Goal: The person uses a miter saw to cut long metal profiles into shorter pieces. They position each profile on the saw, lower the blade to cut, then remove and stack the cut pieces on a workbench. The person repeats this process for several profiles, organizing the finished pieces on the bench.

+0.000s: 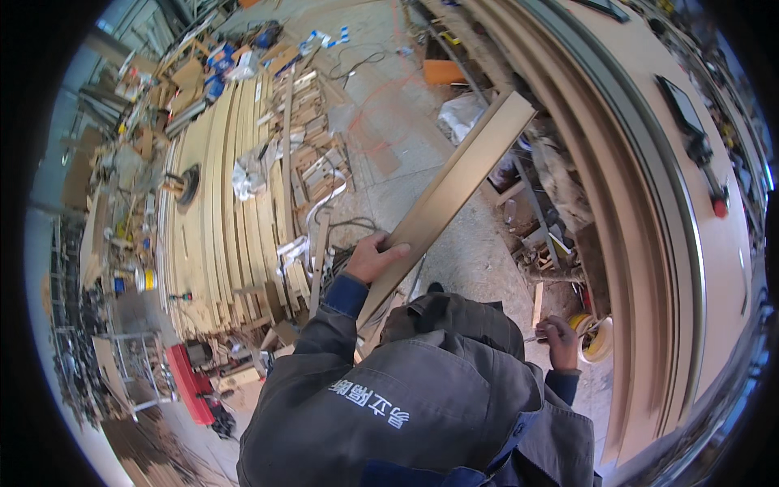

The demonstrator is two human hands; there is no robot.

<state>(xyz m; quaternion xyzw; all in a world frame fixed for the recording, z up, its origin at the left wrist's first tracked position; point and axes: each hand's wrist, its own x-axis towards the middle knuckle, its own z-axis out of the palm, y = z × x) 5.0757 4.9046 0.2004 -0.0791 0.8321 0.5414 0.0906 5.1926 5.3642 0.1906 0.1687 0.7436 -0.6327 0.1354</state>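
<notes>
A long pale wooden board (462, 187) stretches diagonally across the middle, from beside my body up to the right. My left hand (377, 258) grips it near its lower end, with the thumb lying over its upper face. Beyond the hand, the board's far end reaches the edge of the bench on the right. Low on my right side, my right hand (560, 342) is closed with its fingers drawn together; whatever they hold is too small to make out. A yellow and white round tub (596, 337) stands beside that hand, and a narrow wood strip (538, 304) lies just past it.
Long stacked panels (649, 243) line my right, with a dark red-tipped tool (718, 203) on top. To the left lie stacked wooden planks (223, 219) and a red machine (191, 385). Cables and offcuts litter the concrete floor (385, 138).
</notes>
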